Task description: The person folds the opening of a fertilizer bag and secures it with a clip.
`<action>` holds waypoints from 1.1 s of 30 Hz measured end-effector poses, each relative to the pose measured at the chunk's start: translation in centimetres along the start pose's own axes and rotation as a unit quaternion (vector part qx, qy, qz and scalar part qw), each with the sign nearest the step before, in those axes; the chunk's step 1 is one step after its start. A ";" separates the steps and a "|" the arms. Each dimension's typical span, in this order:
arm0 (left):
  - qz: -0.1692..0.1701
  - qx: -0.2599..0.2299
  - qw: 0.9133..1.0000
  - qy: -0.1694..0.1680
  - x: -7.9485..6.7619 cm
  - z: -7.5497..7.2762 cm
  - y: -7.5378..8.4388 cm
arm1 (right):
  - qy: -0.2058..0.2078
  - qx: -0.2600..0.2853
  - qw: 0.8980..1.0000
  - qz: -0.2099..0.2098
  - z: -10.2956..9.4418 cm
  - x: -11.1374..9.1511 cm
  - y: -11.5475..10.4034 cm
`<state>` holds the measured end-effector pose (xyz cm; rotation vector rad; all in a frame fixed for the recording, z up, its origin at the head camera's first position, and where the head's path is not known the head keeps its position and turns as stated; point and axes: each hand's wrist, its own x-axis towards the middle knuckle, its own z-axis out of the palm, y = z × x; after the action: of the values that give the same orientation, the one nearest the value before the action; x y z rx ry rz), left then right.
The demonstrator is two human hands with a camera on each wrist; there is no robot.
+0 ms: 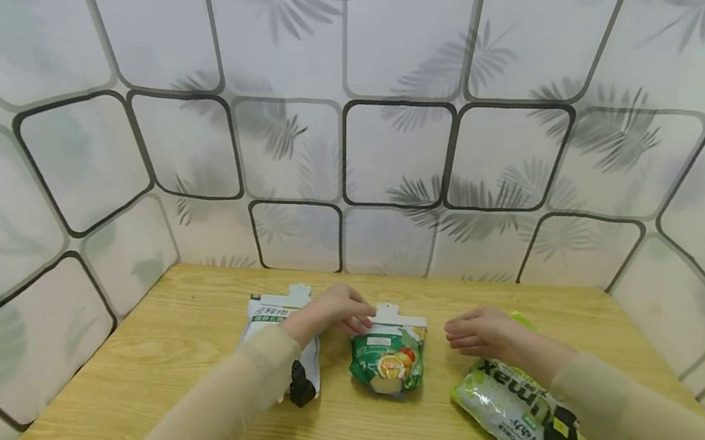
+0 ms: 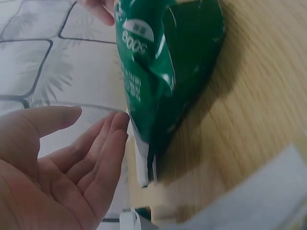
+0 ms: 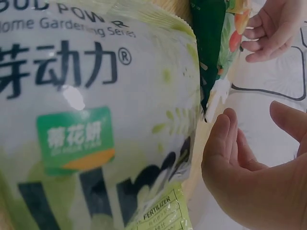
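Note:
A green bag (image 1: 368,367) with fruit pictures lies in the middle of the table, a white clip (image 1: 390,314) across its top. My left hand (image 1: 339,307) is at the bag's upper left corner, thumb and fingers apart; in the left wrist view its fingertips (image 2: 121,122) come right up to the bag's edge. My right hand (image 1: 484,334), fingers gently bent and holding nothing, hovers to the right of the green bag. Below it lies a white and lime-green fertilizer bag (image 1: 495,403), which fills much of the right wrist view and is partly hidden by the right forearm.
Left of the green bag lies a white bag (image 1: 259,317) with a white clip (image 1: 300,292), partly covered by the left arm. The wooden table (image 1: 181,346) is bordered by patterned walls (image 1: 392,159) at the back and both sides.

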<state>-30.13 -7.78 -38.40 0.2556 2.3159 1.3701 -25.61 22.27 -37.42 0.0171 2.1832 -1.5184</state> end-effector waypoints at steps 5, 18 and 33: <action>0.008 0.023 1.000 -0.013 0.1 0.8 0.7 | -0.008 -0.037 0.999 -0.011 -0.3 -0.8 -0.3; 0.021 0.069 0.997 -0.026 0.5 3.1 2.3 | 0.015 -0.155 0.986 -0.053 -1.3 -2.7 0.3; 0.041 0.055 0.996 -0.048 0.7 5.5 3.7 | 0.041 -0.196 0.978 -0.055 -3.5 -5.0 1.7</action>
<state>-28.49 -1.36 -37.66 0.4457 2.3253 1.2420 -22.00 27.34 -36.05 -0.1767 2.5503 -1.1329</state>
